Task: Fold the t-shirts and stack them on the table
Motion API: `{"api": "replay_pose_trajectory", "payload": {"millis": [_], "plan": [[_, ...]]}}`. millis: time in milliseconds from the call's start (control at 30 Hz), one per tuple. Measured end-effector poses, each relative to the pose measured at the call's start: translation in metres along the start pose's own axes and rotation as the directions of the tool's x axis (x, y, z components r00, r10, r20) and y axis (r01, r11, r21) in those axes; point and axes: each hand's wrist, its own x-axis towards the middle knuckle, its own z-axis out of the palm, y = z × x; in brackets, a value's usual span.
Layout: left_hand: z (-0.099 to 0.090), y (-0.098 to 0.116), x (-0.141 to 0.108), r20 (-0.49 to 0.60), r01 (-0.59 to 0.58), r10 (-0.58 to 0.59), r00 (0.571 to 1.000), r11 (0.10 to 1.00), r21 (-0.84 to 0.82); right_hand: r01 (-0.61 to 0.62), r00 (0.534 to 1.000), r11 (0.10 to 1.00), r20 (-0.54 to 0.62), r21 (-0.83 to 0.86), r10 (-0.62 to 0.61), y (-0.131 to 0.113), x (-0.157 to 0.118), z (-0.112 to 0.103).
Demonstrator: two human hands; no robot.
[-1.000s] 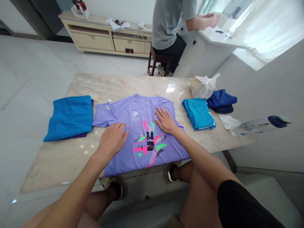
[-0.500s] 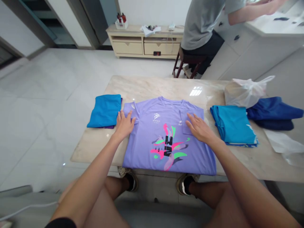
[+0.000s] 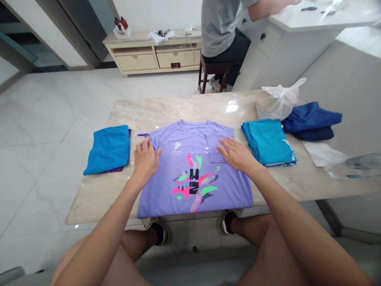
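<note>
A purple T-shirt (image 3: 166, 174) with a colourful print lies flat on the marble table (image 3: 137, 109), its hem at the near edge. One sleeve, on the right, is folded inward over the chest. My right hand (image 3: 235, 153) rests on that folded part with its fingers spread. At the shirt's left side my left hand (image 3: 146, 159) is by the other sleeve, whose end sticks out flat beyond the fingertips. Its fingers are bent but apart; whether they touch the cloth between them is unclear.
Folded blue cloth (image 3: 110, 147) lies on the left. To the right are a folded turquoise stack (image 3: 268, 141), a white plastic bag (image 3: 276, 99), dark blue clothes (image 3: 312, 117) and a clear bottle (image 3: 357, 166). A person in grey (image 3: 222, 29) sits on a stool beyond the table.
The camera view has turned right. My left hand has moved down a little against the shirt, and the left sleeve end now points outward. My right hand stays on the folded sleeve.
</note>
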Motion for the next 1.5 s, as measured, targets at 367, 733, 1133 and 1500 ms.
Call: {"api": "replay_pose_trajectory", "payload": {"millis": [367, 733, 1133, 1500], "plan": [[-0.008, 0.043, -0.055, 0.175, -0.314, 0.309, 0.935, 0.949, -0.003, 0.05, 0.999, 0.999, 0.007, -0.021, -0.05, -0.032, 0.015, 0.006], [-0.015, 0.017, -0.054, 0.184, -0.156, 0.136, 0.973, 0.983, 0.099, -0.241, 0.953, 0.949, -0.136, 0.203, 0.271, -0.111, 0.102, 0.07], [-0.013, -0.017, -0.047, 0.273, 0.032, -0.03, 0.961, 0.999, -0.002, -0.439, 0.883, 0.808, 0.02, 0.394, 0.47, -0.106, 0.121, 0.025], [-0.028, -0.008, -0.046, 0.328, -0.104, 0.022, 0.944, 0.967, 0.235, -0.445, 0.895, 0.895, -0.023, -0.02, 0.445, -0.061, 0.001, -0.034]]}}
